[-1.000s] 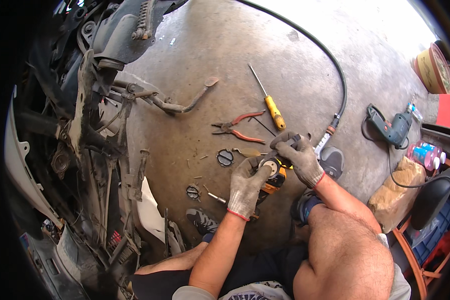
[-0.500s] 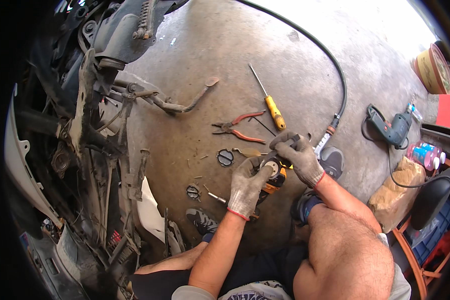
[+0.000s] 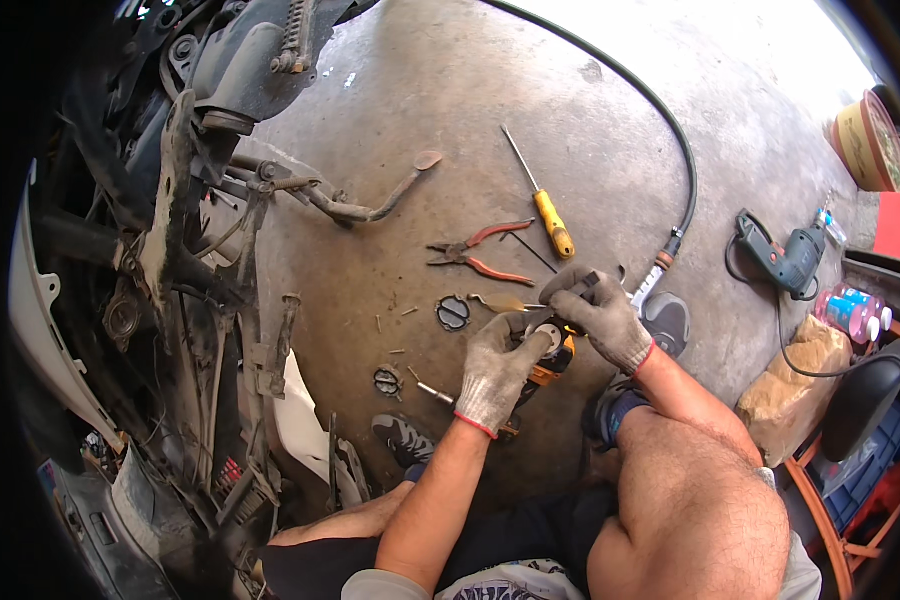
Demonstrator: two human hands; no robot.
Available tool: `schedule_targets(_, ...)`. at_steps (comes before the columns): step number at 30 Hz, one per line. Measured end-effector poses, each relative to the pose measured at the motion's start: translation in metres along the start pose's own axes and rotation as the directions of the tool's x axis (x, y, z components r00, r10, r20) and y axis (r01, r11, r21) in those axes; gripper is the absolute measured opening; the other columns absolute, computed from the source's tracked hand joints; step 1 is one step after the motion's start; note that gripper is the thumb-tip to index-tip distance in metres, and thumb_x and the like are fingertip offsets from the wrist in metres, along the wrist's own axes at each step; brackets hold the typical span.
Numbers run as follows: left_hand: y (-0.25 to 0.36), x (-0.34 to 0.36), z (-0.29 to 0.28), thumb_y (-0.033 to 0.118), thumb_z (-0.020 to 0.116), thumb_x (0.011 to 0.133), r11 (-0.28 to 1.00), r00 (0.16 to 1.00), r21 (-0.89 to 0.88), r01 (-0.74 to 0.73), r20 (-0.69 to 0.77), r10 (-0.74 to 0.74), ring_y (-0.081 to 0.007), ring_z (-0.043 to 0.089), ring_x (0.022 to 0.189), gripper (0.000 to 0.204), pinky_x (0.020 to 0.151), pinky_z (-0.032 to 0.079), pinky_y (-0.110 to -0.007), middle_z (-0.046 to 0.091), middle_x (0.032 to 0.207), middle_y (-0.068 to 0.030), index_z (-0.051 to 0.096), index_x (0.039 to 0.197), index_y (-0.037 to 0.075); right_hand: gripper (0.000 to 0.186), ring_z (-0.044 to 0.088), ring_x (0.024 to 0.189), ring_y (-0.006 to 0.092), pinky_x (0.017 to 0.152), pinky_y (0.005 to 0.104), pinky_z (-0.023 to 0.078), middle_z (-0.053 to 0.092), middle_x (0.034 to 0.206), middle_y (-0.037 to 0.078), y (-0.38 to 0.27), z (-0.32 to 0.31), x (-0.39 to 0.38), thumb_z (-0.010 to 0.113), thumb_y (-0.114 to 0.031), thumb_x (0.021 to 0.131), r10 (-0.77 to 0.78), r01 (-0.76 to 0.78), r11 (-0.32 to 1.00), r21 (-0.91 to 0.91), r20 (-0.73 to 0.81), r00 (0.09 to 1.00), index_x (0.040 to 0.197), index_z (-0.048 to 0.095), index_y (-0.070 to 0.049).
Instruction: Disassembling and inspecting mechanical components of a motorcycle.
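Note:
Both my hands wear grey work gloves with red cuffs and meet in front of my knees. My left hand (image 3: 493,368) is closed around a small part with a round pale metal disc (image 3: 547,337), its thumb against the disc's edge. Fingers bent, my right hand (image 3: 602,318) is closed just to the right of the disc; a dark piece shows at its fingertips, too covered to name. A yellow and black power tool (image 3: 550,374) lies beneath the hands, partly hidden. Left of them are a dark oval ring-like part (image 3: 453,314) and a similar smaller one (image 3: 387,381).
Red-handled pliers (image 3: 482,252), a yellow screwdriver (image 3: 552,222), a socket tool (image 3: 433,393) and several small screws lie on the concrete. A dismantled motorbike (image 3: 185,230) stands left. A hose (image 3: 685,150), a corded drill (image 3: 790,255) and a stone block (image 3: 795,390) are right.
The disc is turned slightly and the fingers have shifted a little around it. The floor tools have not moved.

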State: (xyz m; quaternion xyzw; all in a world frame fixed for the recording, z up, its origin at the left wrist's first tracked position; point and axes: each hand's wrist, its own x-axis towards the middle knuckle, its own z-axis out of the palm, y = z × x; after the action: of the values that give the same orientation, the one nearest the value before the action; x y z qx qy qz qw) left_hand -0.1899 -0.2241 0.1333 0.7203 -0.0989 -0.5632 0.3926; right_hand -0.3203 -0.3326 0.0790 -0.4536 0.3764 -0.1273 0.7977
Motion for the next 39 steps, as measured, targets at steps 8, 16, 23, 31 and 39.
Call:
schedule_targets(8,-0.003,0.002,-0.003,0.014,0.076,0.085,1.000,1.000,-0.029,-0.008,-0.028,0.007,-0.0123,0.065,0.082,0.037,0.075,0.055,-0.027,0.069,0.096,-0.0101,0.062,0.111,-0.008,0.020,0.064,0.084,0.0084,0.078,0.0241,0.052,0.070,0.093,0.005,-0.012,0.006,-0.003,0.064,-0.014,0.092,0.002,-0.001,0.992,-0.126,0.006,1.000,0.103,0.067,0.002)
schedule_targets(16,-0.015,0.010,-0.008,0.011,0.075,0.085,0.994,0.994,-0.048,-0.095,-0.052,0.093,-0.0165,0.065,0.092,0.043,0.080,0.056,-0.030,0.065,0.107,-0.0141,0.056,0.117,-0.008,0.020,0.064,0.083,0.0084,0.078,0.0240,0.053,0.069,0.093,0.005,0.009,0.004,0.000,0.064,-0.014,0.094,0.027,-0.022,0.978,0.206,-0.021,0.999,0.107,0.065,0.001)
schedule_targets(23,-0.026,0.016,-0.011,0.015,0.072,0.089,0.998,0.999,-0.061,0.009,-0.047,-0.012,-0.0147,0.065,0.090,0.036,0.078,0.056,-0.029,0.066,0.103,-0.0115,0.058,0.115,-0.007,0.022,0.063,0.080,0.0073,0.074,0.0234,0.052,0.069,0.086,0.003,0.010,0.007,0.001,0.063,-0.016,0.093,-0.016,0.022,0.992,0.125,-0.050,0.999,0.106,0.066,0.002)
schedule_targets(31,-0.029,0.012,-0.005,0.014,0.064,0.094,0.964,0.998,-0.263,-0.020,-0.068,0.002,-0.0110,0.064,0.085,0.029,0.071,0.054,-0.025,0.066,0.103,-0.0090,0.058,0.115,-0.004,0.020,0.063,0.081,0.0068,0.075,0.0236,0.052,0.070,0.087,0.004,0.013,0.007,0.002,0.063,-0.014,0.093,-0.026,0.030,0.998,0.055,-0.064,0.998,0.105,0.067,0.001)
schedule_targets(39,-0.028,0.011,-0.005,0.011,0.062,0.093,0.981,0.991,-0.190,-0.035,-0.131,0.010,-0.0108,0.064,0.086,0.026,0.072,0.052,-0.023,0.067,0.103,-0.0075,0.060,0.114,-0.003,0.017,0.065,0.083,0.0078,0.077,0.0254,0.053,0.071,0.091,0.005,0.012,0.007,0.001,0.063,-0.013,0.094,-0.096,0.098,0.995,0.008,-0.114,0.989,0.104,0.066,0.001)
